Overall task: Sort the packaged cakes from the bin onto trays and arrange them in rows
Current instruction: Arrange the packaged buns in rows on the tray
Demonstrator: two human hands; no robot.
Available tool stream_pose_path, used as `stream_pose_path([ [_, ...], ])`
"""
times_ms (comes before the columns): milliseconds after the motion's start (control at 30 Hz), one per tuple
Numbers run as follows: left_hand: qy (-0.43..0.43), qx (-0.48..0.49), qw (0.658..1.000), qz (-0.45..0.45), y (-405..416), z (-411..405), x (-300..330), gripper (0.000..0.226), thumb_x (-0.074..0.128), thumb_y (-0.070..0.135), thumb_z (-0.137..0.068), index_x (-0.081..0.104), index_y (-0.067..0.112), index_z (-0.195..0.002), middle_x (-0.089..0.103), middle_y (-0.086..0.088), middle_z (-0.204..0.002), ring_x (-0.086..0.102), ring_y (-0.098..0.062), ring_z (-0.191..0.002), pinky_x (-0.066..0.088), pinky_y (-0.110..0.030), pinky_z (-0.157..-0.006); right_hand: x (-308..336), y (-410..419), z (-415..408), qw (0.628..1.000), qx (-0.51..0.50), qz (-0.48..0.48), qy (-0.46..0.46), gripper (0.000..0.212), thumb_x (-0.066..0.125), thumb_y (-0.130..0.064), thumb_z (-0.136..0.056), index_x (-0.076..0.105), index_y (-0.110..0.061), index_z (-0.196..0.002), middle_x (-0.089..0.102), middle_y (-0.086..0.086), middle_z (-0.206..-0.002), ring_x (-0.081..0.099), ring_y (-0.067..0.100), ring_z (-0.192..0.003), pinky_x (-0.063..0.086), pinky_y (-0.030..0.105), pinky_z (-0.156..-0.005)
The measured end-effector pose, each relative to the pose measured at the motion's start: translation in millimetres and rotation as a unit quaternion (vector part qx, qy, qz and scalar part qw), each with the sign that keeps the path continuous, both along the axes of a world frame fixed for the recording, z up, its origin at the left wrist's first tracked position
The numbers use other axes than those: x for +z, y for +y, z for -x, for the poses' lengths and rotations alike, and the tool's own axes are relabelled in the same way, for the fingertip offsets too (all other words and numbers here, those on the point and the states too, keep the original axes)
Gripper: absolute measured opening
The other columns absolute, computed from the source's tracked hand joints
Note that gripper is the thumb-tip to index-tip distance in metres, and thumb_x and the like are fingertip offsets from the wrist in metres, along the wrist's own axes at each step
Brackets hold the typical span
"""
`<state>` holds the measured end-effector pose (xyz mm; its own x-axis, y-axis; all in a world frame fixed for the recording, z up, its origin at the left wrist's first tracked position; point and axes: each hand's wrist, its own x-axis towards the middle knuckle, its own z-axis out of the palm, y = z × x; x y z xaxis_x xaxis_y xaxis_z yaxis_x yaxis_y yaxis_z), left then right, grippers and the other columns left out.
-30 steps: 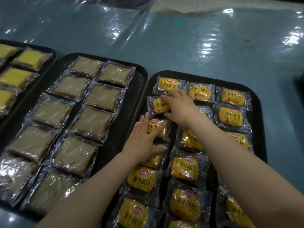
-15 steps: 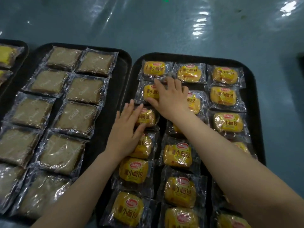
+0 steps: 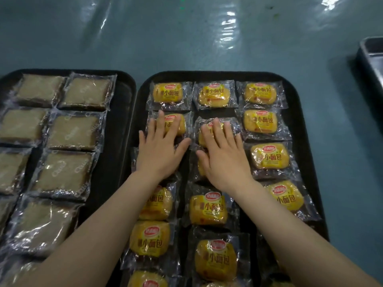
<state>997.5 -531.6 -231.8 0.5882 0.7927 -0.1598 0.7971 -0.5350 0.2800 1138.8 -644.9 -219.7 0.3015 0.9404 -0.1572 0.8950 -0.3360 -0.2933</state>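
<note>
A black tray (image 3: 298, 129) on the right holds yellow packaged cakes (image 3: 269, 156) laid in three columns. My left hand (image 3: 159, 150) lies flat, fingers spread, on the second cake of the left column (image 3: 180, 123) and covers the one below it. My right hand (image 3: 223, 154) lies flat on the second cake of the middle column (image 3: 232, 123), also hiding the cake beneath. Neither hand grips a pack. A second black tray (image 3: 122, 125) to the left carries brown packaged cakes (image 3: 72, 131) in rows.
A metal bin's corner (image 3: 371, 59) shows at the right edge. The trays sit on a teal table covered with shiny clear film (image 3: 186, 38). The two trays nearly touch along their inner rims.
The right hand slid from the left column to the middle column. The left hand moved up to the second cake of the left column. The camera has tilted and come closer.
</note>
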Motion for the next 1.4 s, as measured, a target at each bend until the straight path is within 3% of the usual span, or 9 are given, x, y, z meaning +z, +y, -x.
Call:
stream_pose_path([
  [300, 0.011, -0.005, 0.999, -0.035, -1, 0, -5, 0.068, 0.005, 0.072, -0.084, -0.016, 0.043, -0.142, -0.015, -0.005, -0.156, -0.011, -0.025, -0.143, -0.006, -0.043, -0.111, -5, 27, -13, 1.000, -0.010, -0.004, -0.012, 0.060, 0.017, -0.053, -0.098, 0.004, -0.033, -0.152, -0.010, 0.003, -0.161, -0.018, 0.029, -0.145, -0.009, 0.045, -0.113],
  [567, 0.031, -0.022, 0.998, 0.045, 10, -1, 7, 0.071, 0.014, 0.068, -0.085, -0.013, 0.040, -0.145, -0.022, -0.004, -0.155, -0.016, -0.025, -0.142, -0.010, -0.047, -0.110, -1, 27, -19, 0.999, 0.013, 0.030, 0.016, 0.055, 0.024, -0.060, -0.095, 0.005, -0.052, -0.146, -0.009, 0.005, -0.161, -0.016, 0.037, -0.144, -0.003, 0.051, -0.114],
  [700, -0.039, -0.036, 0.999, -0.005, -3, 11, 28, 0.069, 0.018, 0.061, -0.089, -0.007, 0.035, -0.147, -0.015, -0.002, -0.157, -0.014, -0.018, -0.142, -0.010, -0.040, -0.110, 10, 10, -18, 1.000, 0.020, 0.000, 0.010, 0.057, 0.022, -0.061, -0.094, 0.006, -0.048, -0.148, -0.011, 0.001, -0.160, -0.023, 0.029, -0.143, -0.007, 0.049, -0.114],
  [833, -0.099, -0.037, 0.994, 0.014, -51, 40, 38, 0.068, 0.018, 0.062, -0.088, -0.007, 0.036, -0.146, -0.017, 0.007, -0.155, -0.017, -0.008, -0.141, -0.011, -0.033, -0.111, 19, -39, 3, 0.997, -0.022, -0.064, 0.041, 0.060, 0.018, -0.054, -0.092, 0.015, -0.037, -0.149, -0.007, -0.005, -0.160, -0.019, 0.016, -0.144, -0.007, 0.042, -0.114],
  [933, -0.132, -0.034, 0.986, 0.093, -78, 70, 38, 0.066, 0.023, 0.063, -0.088, -0.006, 0.043, -0.144, -0.017, 0.015, -0.154, -0.018, 0.001, -0.139, -0.001, -0.035, -0.115, 17, -73, 22, 0.997, -0.019, -0.019, 0.070, 0.066, 0.020, -0.057, -0.092, 0.007, -0.031, -0.152, -0.015, -0.008, -0.157, -0.023, 0.011, -0.142, -0.010, 0.036, -0.113],
  [1033, -0.148, -0.024, 0.981, 0.121, -92, 95, 38, 0.068, 0.026, 0.064, -0.085, -0.002, 0.042, -0.143, -0.012, 0.017, -0.154, -0.015, 0.004, -0.139, 0.002, -0.034, -0.116, 13, -93, 36, 0.999, -0.009, 0.026, 0.039, 0.074, 0.011, -0.064, -0.090, -0.004, -0.028, -0.152, -0.023, -0.006, -0.156, -0.027, 0.014, -0.142, -0.009, 0.041, -0.117],
  [1133, -0.118, -0.038, 0.987, 0.107, -107, 108, 35, 0.071, 0.023, 0.067, -0.082, -0.006, 0.043, -0.142, -0.017, 0.013, -0.154, -0.017, -0.003, -0.140, -0.004, -0.033, -0.115, 10, -103, 54, 0.999, -0.014, 0.027, -0.010, 0.074, 0.002, -0.070, -0.088, -0.016, -0.031, -0.149, -0.027, -0.002, -0.156, -0.033, 0.016, -0.139, -0.015, 0.044, -0.113],
  [1233, -0.010, -0.079, 0.996, 0.046, -126, 113, 22, 0.076, 0.015, 0.070, -0.082, -0.026, 0.042, -0.140, -0.036, 0.005, -0.149, -0.033, -0.012, -0.136, -0.014, -0.039, -0.112, 3, -104, 69, 0.999, 0.002, 0.038, -0.013, 0.072, 0.005, -0.071, -0.086, -0.023, -0.038, -0.144, -0.029, 0.001, -0.156, -0.035, 0.019, -0.138, -0.016, 0.046, -0.112],
  [1400, 0.051, -0.066, 0.996, -0.031, -137, 107, 7, 0.074, 0.011, 0.066, -0.085, -0.021, 0.035, -0.144, -0.034, -0.002, -0.151, -0.031, -0.022, -0.138, -0.016, -0.047, -0.110, 2, -93, 67, 0.999, 0.004, 0.041, -0.031, 0.070, 0.014, -0.068, -0.089, -0.012, -0.041, -0.148, -0.028, 0.003, -0.155, -0.030, 0.025, -0.141, -0.011, 0.049, -0.115],
])
